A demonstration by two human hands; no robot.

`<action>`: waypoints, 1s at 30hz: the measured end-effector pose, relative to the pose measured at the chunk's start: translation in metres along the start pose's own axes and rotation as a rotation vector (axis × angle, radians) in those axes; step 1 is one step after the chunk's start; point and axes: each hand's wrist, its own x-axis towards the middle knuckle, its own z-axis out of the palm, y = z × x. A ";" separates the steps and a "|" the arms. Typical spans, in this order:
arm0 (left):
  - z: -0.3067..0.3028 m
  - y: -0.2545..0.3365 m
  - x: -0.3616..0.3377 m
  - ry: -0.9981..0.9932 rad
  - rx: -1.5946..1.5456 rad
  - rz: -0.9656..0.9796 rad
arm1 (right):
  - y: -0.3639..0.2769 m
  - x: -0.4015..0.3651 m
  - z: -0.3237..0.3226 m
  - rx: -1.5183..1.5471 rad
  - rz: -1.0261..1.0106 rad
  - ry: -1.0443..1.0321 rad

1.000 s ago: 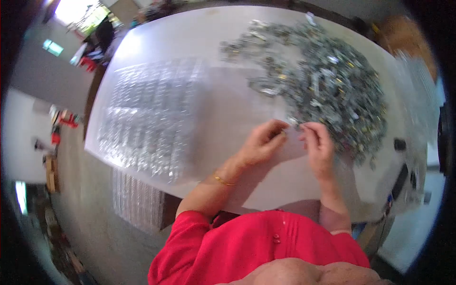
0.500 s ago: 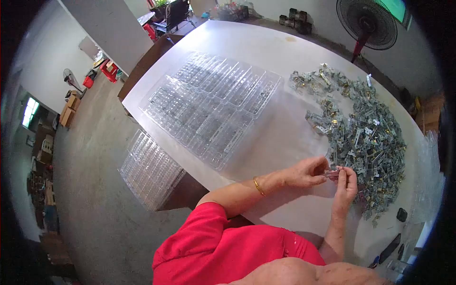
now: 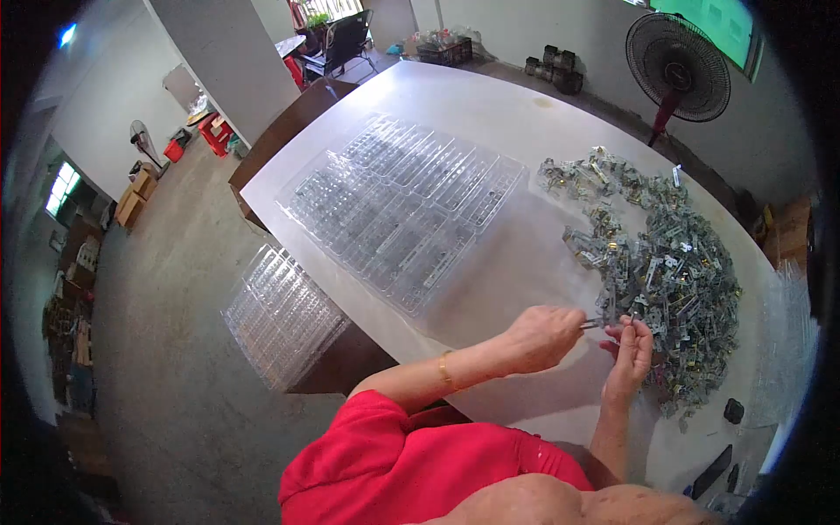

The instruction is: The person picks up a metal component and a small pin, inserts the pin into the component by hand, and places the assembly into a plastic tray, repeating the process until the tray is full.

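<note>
My left hand [image 3: 544,337], with a bracelet on its wrist, is closed on a thin metal piece [image 3: 592,324] that points toward the other hand. Close beside it, my right hand [image 3: 632,350] has its fingers pinched round a small metal part [image 3: 626,321], partly hidden by the fingertips. Both hands are over the white table [image 3: 516,394], at the near left edge of a large heap of small metal parts [image 3: 691,271], some with brass-coloured pieces. Clear plastic trays [image 3: 402,214] with rows of compartments lie farther left on the table.
More clear trays [image 3: 284,319] are stacked below the table's left edge. A black object [image 3: 733,410] and a dark flat item [image 3: 713,471] lie at the lower right. Clear plastic [image 3: 783,350] lies along the right edge. A fan [image 3: 678,70] stands behind the table.
The camera view has shifted, so the scene sits slightly lower. My left hand has drawn back a little and turned, and the thin metal piece now shows between the hands.
</note>
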 end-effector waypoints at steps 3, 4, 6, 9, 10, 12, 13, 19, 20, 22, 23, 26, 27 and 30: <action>-0.072 0.021 -0.024 0.034 0.014 -0.104 | 0.019 0.001 -0.008 0.028 0.093 -0.192; -0.095 0.023 -0.033 0.130 -0.025 -0.102 | 0.022 -0.003 -0.003 -0.004 0.117 -0.255; -0.137 0.017 -0.043 0.235 0.022 -0.173 | 0.026 -0.014 0.012 -0.066 0.163 -0.382; -0.205 -0.005 -0.050 0.424 0.079 -0.205 | 0.037 -0.032 0.036 -0.153 0.198 -0.558; -0.226 -0.021 -0.050 0.455 0.145 -0.275 | 0.037 -0.039 0.044 -0.205 0.214 -0.617; -0.268 -0.065 -0.047 0.545 0.050 -0.362 | 0.037 -0.051 0.061 -0.166 0.213 -0.723; -0.290 -0.086 -0.046 0.568 0.072 -0.399 | 0.036 -0.056 0.070 -0.147 0.212 -0.776; -0.376 -0.221 -0.034 0.623 0.474 -0.562 | 0.036 -0.068 0.102 -0.374 -0.266 -0.943; -0.382 -0.238 -0.032 0.599 0.507 -0.589 | 0.035 -0.067 0.103 -0.387 -0.328 -0.941; -0.385 -0.260 -0.024 0.556 0.567 -0.644 | 0.035 -0.065 0.102 -0.365 -0.299 -0.933; -0.385 -0.271 -0.021 0.548 0.577 -0.656 | 0.034 -0.063 0.102 -0.354 -0.287 -0.930; -0.385 -0.301 -0.012 0.498 0.592 -0.688 | 0.025 -0.061 0.104 -0.354 -0.227 -0.938; -0.385 -0.306 -0.008 0.471 0.614 -0.710 | 0.024 -0.059 0.103 -0.371 -0.227 -0.959; -0.388 -0.324 0.001 0.400 0.678 -0.767 | 0.027 -0.058 0.103 -0.384 -0.222 -1.003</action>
